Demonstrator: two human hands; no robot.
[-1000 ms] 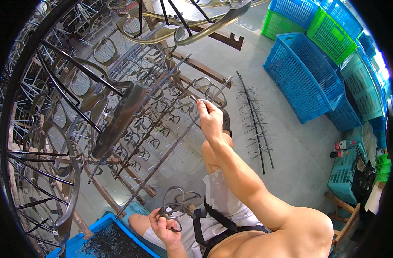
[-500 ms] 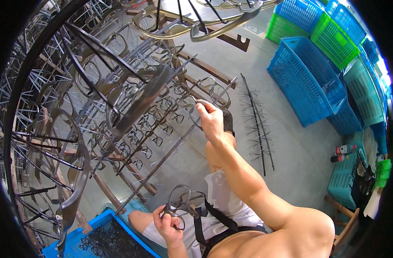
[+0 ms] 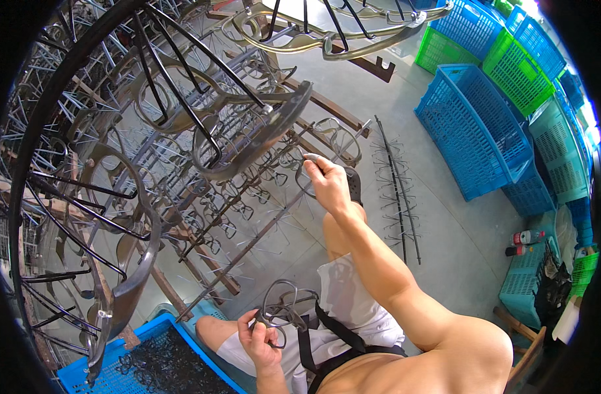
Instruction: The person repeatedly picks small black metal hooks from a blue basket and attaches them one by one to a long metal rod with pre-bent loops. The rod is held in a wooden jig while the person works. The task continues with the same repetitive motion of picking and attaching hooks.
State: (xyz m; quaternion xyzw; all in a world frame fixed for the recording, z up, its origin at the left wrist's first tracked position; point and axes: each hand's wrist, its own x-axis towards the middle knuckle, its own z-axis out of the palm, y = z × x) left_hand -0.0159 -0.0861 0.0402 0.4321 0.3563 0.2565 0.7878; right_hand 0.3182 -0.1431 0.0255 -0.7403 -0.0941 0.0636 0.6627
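Note:
My left hand (image 3: pixel 261 345), low near my lap, is closed around several dark grey eyeglass frames (image 3: pixel 284 303), their loops sticking up past the fingers. Ahead and to the right, my right hand (image 3: pixel 330 187) pinches another grey eyeglass frame (image 3: pixel 303 184) between thumb and fingers. That frame is beside the upper part of a long slanting rod (image 3: pixel 248 248) with thin wire prongs. Whether it touches a prong I cannot tell. Past the rod's upper end, a further eyeglass frame (image 3: pixel 340 134) hangs. Many similar frames fill the rods to the left.
Large frames on black prongs (image 3: pixel 126 295) loom close at the left. A blue crate (image 3: pixel 84 379) of thin black pieces stands lower left. Two pronged rods (image 3: pixel 399 190) lie on the floor. Blue crates (image 3: pixel 474 131) and green crates (image 3: pixel 517 65) are stacked at right, near bottles (image 3: pixel 529 237).
The view has shifted slightly, so the near frames appear in a different place. Both hands keep their holds, with the right hand almost still beside the rod.

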